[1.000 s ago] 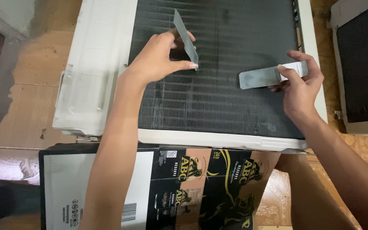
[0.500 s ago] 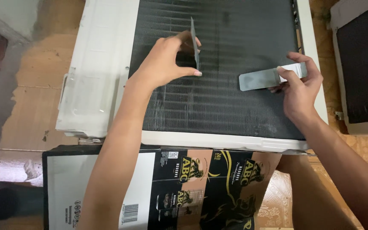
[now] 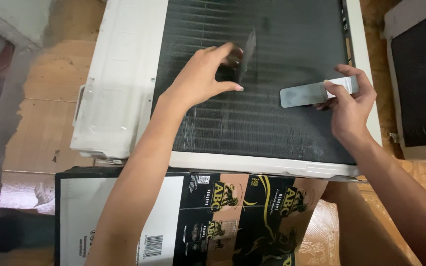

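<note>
Left hand: pinches a thin grey metal blade edge-on, upright on the black finned coil panel, near its top middle.
Right hand: grips a flat grey metal scraper lying level, near the panel's right white frame edge.
Open room: bare fins below both hands, down to the bottom edge.

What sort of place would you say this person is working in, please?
Probably a home or small repair spot, working on the floor: an air-conditioner unit with dark fins lies on orange floor tiles, beside flattened cardboard, and each hand holds a metal blade.
</note>
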